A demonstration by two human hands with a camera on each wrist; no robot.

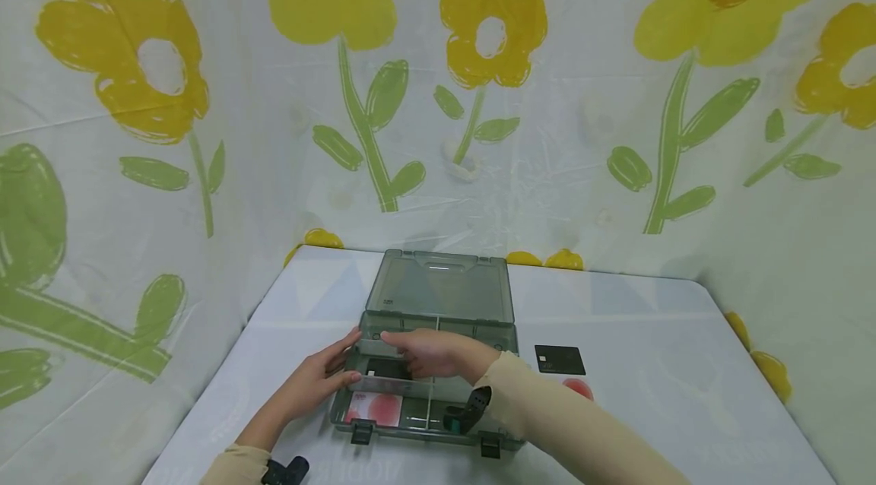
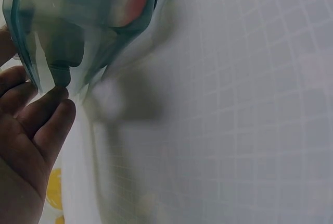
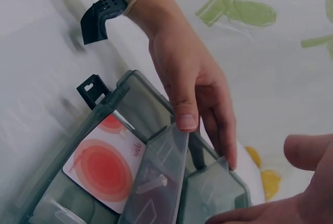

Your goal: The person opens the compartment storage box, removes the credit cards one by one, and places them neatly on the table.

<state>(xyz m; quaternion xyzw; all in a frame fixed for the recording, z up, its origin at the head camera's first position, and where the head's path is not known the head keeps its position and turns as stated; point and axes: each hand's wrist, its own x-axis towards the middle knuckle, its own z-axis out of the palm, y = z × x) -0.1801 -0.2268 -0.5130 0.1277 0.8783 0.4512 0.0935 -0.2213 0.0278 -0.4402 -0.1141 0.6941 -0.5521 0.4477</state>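
A grey translucent divided storage box (image 1: 472, 333) lies with its lid folded back. My left hand (image 1: 318, 382) grips its left side, thumb on a divider's edge and fingers along the outer wall; the left wrist view shows those fingers (image 2: 54, 125) against the box. My right hand (image 1: 438, 354) is over the left middle compartment, one digit stretched leftward. In the right wrist view that hand (image 3: 296, 198) has thumb and finger spread apart, with nothing visible between them. A black card (image 1: 388, 369) lies in this compartment, partly hidden. A white card with red circles (image 3: 101, 169) lies in the front left compartment.
Right of the box, another black card (image 1: 560, 359) lies on the white tabletop (image 1: 650, 386). A red round-patterned piece (image 1: 579, 388) shows past my right sleeve. Two latches (image 1: 362, 432) stick out at the box's front. Flower-printed cloth walls surround the table.
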